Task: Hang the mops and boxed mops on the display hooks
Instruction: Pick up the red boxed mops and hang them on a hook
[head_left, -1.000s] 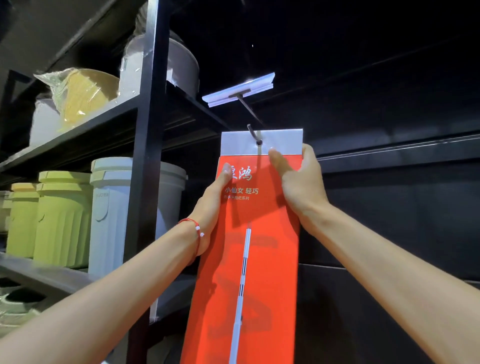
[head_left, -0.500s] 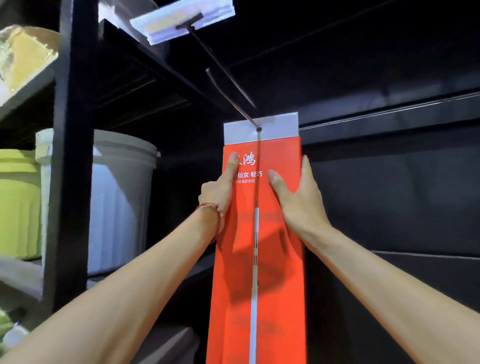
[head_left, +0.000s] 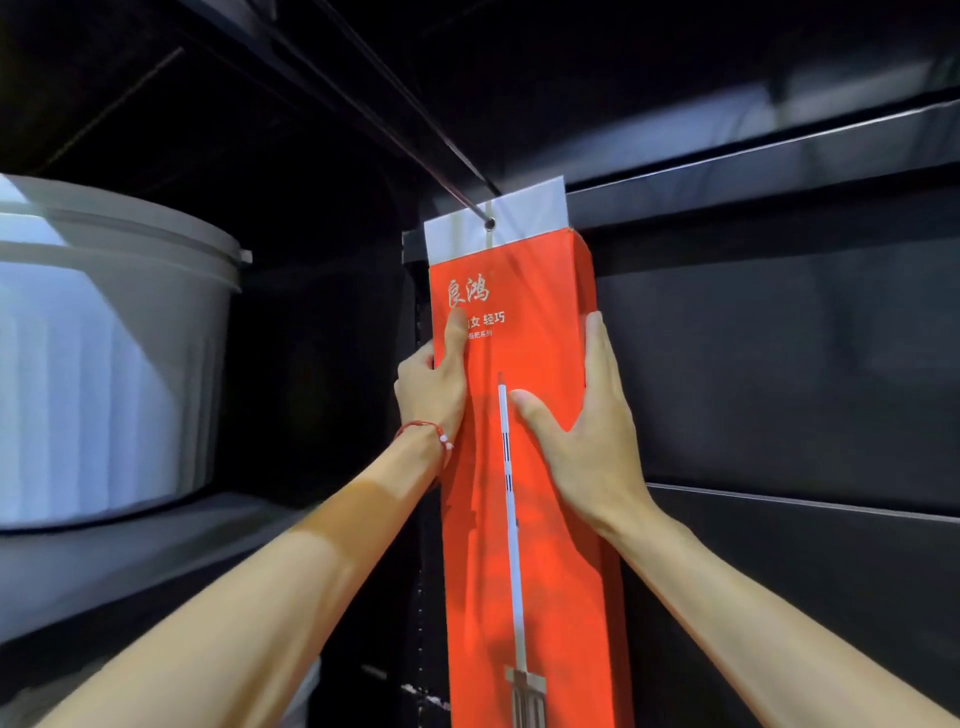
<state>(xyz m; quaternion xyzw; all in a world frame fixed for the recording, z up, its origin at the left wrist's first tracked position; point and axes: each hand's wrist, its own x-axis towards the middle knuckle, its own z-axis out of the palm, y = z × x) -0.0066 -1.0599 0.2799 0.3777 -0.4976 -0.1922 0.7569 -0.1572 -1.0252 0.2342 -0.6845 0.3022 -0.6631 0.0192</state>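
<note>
Dark back panel (head_left: 779, 364) behind | red mop box (head_left: 540, 353) hangs by its white tab (head_left: 524, 218) on the hook (head_left: 467, 205) | left hand (head_left: 431, 387), right hand (head_left: 592, 447): fingers wrap box edges, thumbs on front, likely steadying it straight | white bucket (head_left: 104, 338) on left shelf

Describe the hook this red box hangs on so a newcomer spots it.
Find the white bucket on the left shelf, then the tall red box to its right. At the box's white tab, the hook is the thin metal rod through the hole, slanting up-left, unlike the flat black panels around.
</note>
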